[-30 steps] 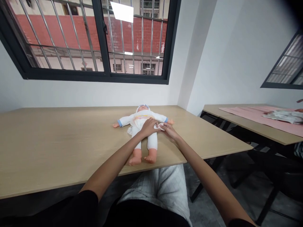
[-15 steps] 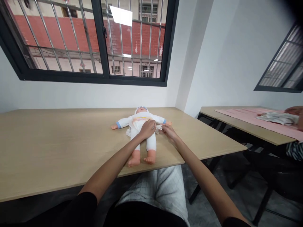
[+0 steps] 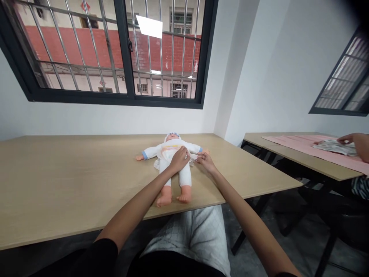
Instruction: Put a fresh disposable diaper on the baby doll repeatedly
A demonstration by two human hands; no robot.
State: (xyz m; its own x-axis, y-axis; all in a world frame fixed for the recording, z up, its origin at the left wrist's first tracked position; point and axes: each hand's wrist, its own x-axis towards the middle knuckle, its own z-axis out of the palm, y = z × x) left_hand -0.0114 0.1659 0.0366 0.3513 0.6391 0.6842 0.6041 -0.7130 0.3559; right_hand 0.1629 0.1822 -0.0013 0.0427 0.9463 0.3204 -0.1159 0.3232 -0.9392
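A baby doll [image 3: 185, 177] in a white suit with blue cuffs lies on its back, its bare feet toward me. Around its middle is a white diaper [image 3: 167, 153] with a coloured print across the front. My left hand [image 3: 180, 159] is closed over the front of the diaper at the doll's waist. Just to the right, my right hand [image 3: 205, 160] pinches the diaper's side edge. Part of the diaper stretches between both hands. The left fingertips are partly hidden, and the doll's hand lies just behind my right fingers.
The doll lies on a wooden table [image 3: 86, 181], close to its front edge. At the right, another table [image 3: 323, 168] bears a pink mat [image 3: 296, 143] and a folded whitish cloth [image 3: 336, 147] under another person's hand [image 3: 360, 144]. A barred window [image 3: 164, 103] is behind.
My hands keep almost the same place on the diaper. The view has tilted slightly, so everything sits a bit lower. At the right, the other person's hand has moved over the cloth.
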